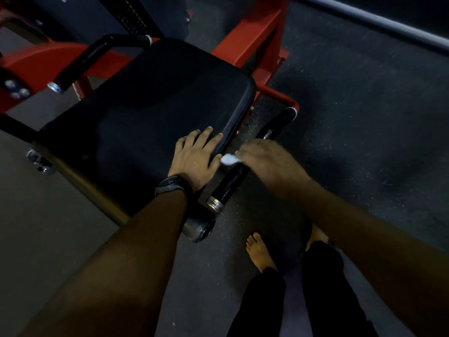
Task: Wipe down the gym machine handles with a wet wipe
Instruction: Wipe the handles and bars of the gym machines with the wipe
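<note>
A black handle (230, 182) with a silver end cap runs along the right side of the machine's black padded seat (150, 105). My right hand (264, 161), blurred, grips a white wet wipe (228, 159) around the middle of this handle. My left hand (196, 154) rests flat with straight fingers on the seat's near right corner; a dark watch sits on its wrist. A second black handle (90, 59) stands off the seat's far left side, untouched.
The red machine frame (252, 42) rises behind and to the right of the seat. A grey bar (369, 20) crosses the top right. Dark speckled rubber floor (352, 117) lies to the right. My bare feet (260, 251) stand below the handle.
</note>
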Demonstrator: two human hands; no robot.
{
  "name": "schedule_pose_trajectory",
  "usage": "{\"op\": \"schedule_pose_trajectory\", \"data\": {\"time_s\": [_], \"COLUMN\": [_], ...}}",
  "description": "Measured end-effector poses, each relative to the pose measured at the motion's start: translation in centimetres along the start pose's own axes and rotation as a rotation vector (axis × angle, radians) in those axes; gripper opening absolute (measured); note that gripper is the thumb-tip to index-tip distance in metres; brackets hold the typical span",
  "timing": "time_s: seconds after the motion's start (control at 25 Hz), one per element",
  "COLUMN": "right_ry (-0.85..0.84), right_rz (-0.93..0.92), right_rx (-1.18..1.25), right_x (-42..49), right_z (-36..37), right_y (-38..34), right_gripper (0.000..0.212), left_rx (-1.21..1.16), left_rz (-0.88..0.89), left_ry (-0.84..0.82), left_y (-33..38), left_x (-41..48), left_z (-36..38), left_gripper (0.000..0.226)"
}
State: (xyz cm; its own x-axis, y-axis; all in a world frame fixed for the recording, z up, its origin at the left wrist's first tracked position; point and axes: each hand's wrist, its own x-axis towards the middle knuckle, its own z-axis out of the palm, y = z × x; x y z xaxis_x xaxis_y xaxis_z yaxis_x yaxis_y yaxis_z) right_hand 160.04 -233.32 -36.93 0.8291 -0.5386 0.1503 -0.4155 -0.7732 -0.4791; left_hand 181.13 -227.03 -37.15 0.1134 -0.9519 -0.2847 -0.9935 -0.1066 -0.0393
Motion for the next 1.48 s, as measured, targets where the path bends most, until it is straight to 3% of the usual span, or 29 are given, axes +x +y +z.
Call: {"op": "schedule_pose_trajectory", "data": {"time_s": [0.08, 0.2, 0.32, 0.44, 0.48, 0.6, 0.72, 0.88, 1.12, 1.28, 1.44, 1.48], "right_ry": [-0.094, -0.286, -0.222, -0.38, -0.361, -0.279, -0.336, -0.036, 0.407, 0.469, 0.638, 0.674], "right_rz": [0.052, -0.149, 0.074, -0.069, -0.106, 0.084, -0.085, 0.26, 0.859, 0.802, 1.079, 1.182], "right_rx": [0.031, -0.002, -0.035, -0.081, -0.066, -0.073, -0.067, -0.1, 0.45, 0.493, 0.674, 0.815], "right_x": [-0.1, 0.2, 2.4, 2.4, 2.3, 2.4, 1.7, 0.1, -1.1, -2.3, -1.6, -1.4], "right_z": [-0.6, -0.6, -1.8, -2.2, -2.3, -2.5, -2.2, -1.6, 2.2, 2.9, 3.5, 3.7], "right_y": [-1.0, -0.1, 3.1, 3.3, 3.5, 3.3, 2.0, 1.9, -4.4, -6.8, -7.5, -8.5], "right_gripper": [0.039, 0.044, 0.049, 0.05, 0.048, 0.047, 0.047, 0.049, 0.024, 0.021, 0.017, 0.019], "left_rx": [-0.005, 0.002, -0.011, -0.011, -0.015, -0.019, -0.004, -0.007, 0.021, 0.022, 0.024, 0.019], "left_rz": [-0.003, 0.004, 0.001, 0.004, 0.002, -0.003, -0.001, -0.007, -0.013, -0.014, -0.017, -0.015], "left_ry": [0.008, 0.013, 0.03, 0.036, 0.035, 0.024, 0.028, 0.036, 0.02, 0.003, 0.015, 0.018], "left_y": [-0.1, -0.2, -0.2, -0.1, -0.1, -0.1, 0.0, 0.1, 0.0, 0.0, 0.1, 0.0], "left_x": [0.1, 0.0, 0.0, 0.0, 0.0, -0.1, 0.0, -0.1, 0.0, 0.1, 0.1, 0.2], "left_z": [0.0, 0.2, 0.2, 0.1, 0.1, 0.1, 0.0, 0.1, 0.1, 0.1, 0.2, 0.2], "left_gripper": [0.055, 0.054, 0.053, 0.052, 0.052, 0.052, 0.052, 0.052, 0.053, 0.054, 0.053, 0.053]}}
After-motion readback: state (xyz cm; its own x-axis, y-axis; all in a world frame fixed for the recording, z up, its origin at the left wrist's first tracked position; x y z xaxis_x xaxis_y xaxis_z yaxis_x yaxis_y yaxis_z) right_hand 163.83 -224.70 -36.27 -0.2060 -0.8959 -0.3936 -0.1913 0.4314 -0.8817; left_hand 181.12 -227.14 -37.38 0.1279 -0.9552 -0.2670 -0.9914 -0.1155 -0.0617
